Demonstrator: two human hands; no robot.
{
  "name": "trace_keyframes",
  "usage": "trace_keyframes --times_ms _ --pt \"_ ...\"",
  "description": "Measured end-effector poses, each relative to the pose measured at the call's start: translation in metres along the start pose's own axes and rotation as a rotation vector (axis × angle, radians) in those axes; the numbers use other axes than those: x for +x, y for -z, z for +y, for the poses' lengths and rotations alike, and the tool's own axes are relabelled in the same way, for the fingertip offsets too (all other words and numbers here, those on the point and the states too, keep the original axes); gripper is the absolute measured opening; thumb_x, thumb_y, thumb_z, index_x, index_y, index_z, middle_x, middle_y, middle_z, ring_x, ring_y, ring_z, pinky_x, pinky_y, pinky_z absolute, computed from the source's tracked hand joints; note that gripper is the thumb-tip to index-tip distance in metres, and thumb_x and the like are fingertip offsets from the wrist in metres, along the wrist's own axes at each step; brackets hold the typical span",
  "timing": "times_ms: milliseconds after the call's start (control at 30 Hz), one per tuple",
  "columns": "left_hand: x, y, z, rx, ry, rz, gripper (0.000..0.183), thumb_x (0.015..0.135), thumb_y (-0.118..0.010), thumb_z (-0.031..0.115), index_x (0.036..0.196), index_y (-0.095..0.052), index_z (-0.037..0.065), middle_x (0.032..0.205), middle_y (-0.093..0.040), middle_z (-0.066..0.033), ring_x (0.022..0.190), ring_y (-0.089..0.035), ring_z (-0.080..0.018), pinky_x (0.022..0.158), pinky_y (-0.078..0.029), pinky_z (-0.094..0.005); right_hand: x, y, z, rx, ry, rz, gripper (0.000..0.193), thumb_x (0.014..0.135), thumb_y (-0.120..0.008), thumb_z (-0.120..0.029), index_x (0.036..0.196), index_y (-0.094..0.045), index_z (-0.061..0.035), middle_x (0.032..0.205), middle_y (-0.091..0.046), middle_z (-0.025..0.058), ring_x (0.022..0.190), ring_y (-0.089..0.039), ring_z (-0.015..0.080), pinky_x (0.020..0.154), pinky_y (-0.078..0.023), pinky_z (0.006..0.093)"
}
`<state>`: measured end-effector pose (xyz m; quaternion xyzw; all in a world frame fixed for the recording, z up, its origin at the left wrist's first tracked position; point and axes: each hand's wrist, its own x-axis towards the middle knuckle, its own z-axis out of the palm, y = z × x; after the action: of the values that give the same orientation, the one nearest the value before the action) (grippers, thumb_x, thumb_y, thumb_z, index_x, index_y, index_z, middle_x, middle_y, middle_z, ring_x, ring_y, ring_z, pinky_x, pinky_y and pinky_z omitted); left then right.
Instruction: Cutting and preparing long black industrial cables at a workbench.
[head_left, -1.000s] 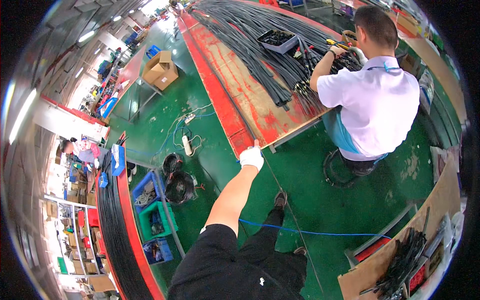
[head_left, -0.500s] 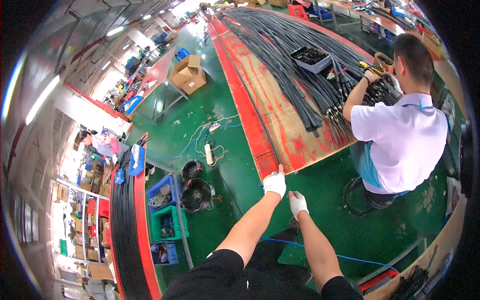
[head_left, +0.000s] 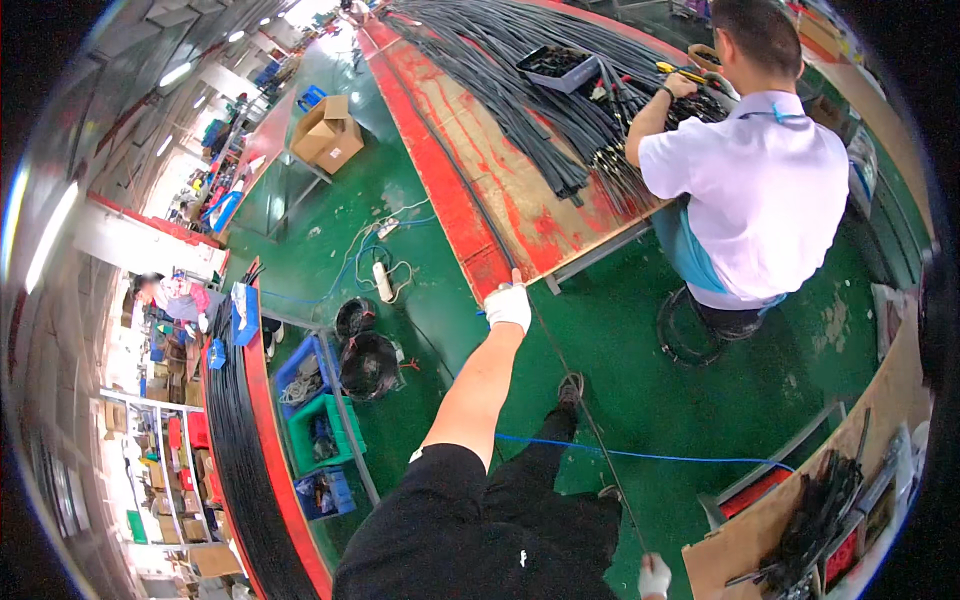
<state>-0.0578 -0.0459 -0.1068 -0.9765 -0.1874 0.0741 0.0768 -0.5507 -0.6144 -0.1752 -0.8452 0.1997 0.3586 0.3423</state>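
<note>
Head view: dark cable (head_left: 492, 230) slants through left hand (head_left: 508, 307), curled round it mid-frame, to right hand (head_left: 654, 577), seemingly pinching it, lower right.

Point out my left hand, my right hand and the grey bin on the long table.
Left hand (head_left: 508, 307): head view, middle of the white glove.
Right hand (head_left: 654, 577): head view, middle of the white glove.
Grey bin (head_left: 581, 78): head view, outside of its near wall.

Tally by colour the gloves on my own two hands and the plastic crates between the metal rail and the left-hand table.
White gloves: 2
Blue crates: 2
Green crates: 1
Total: 5
</note>
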Motion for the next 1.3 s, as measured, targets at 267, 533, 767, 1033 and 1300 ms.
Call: trace_keyframes --times_ms 267,533,767,1033,1300 --pt "-0.013 0.007 0.008 -0.11 -0.062 -0.003 0.058 0.1 -0.045 0.014 0.158 -0.045 0.01 0.109 -0.072 -0.0205 0.096 -0.074 -0.0376 0.083 -0.058 -0.0507 0.127 -0.019 -0.088 0.139 0.19 -0.272 0.036 0.101 -0.067 -0.031 0.108 -0.068 0.0038 0.08 -0.067 0.0074 0.073 -0.063 0.0157 0.065 -0.052 0.0358" --pt "0.006 0.031 0.015 -0.085 -0.031 -0.027 0.057 0.103 -0.044 0.017 0.159 -0.044 0.01 0.112 -0.071 -0.0203 0.096 -0.074 -0.0362 0.083 -0.058 -0.0497 0.267 -0.083 -0.524 0.658 0.434 -0.225 0.045 0.11 -0.054 -0.044 0.106 -0.071 -0.0028 0.076 -0.054 -0.0001 0.069 -0.048 0.011 0.064 -0.041 0.031" --pt "-0.002 0.0 -0.027 0.068 -0.026 0.007 0.055 0.105 -0.042 0.018 0.16 -0.045 0.013 0.107 -0.072 -0.0164 0.093 -0.074 -0.0322 0.078 -0.058 -0.0489 0.18 -0.07 -0.422 0.23 0.44 -0.078 0.056 0.109 -0.046 -0.047 0.11 -0.069 0.0041 0.105 -0.069 0.0305 0.103 -0.064 0.0495 0.091 -0.049 0.0483" --pt "-0.008 0.0 -0.01 -0.005 -0.009 -0.024 0.059 0.102 -0.046 0.017 0.161 -0.042 0.013 0.108 -0.071 -0.0177 0.095 -0.074 -0.0344 0.081 -0.058 -0.0485 -0.001 -0.033 0.04 0.133 0.039 0.081 0.038 0.107 -0.055 -0.034 0.099 -0.069 0.0 0.089 -0.069 0.0257 0.086 -0.068 0.0445 0.08 -0.052 0.0483" --pt "-0.014 0.018 0.008 -0.091 -0.018 -0.026 0.068 0.095 -0.053 0.016 0.162 -0.041 0.01 0.114 -0.071 -0.019 0.098 -0.074 -0.0363 0.087 -0.059 -0.048 0.118 -0.02 -0.102 0.198 0.206 -0.259 0.055 0.104 -0.055 -0.05 0.117 -0.072 0.0007 0.096 -0.072 0.0187 0.087 -0.07 0.029 0.083 -0.055 0.0433"
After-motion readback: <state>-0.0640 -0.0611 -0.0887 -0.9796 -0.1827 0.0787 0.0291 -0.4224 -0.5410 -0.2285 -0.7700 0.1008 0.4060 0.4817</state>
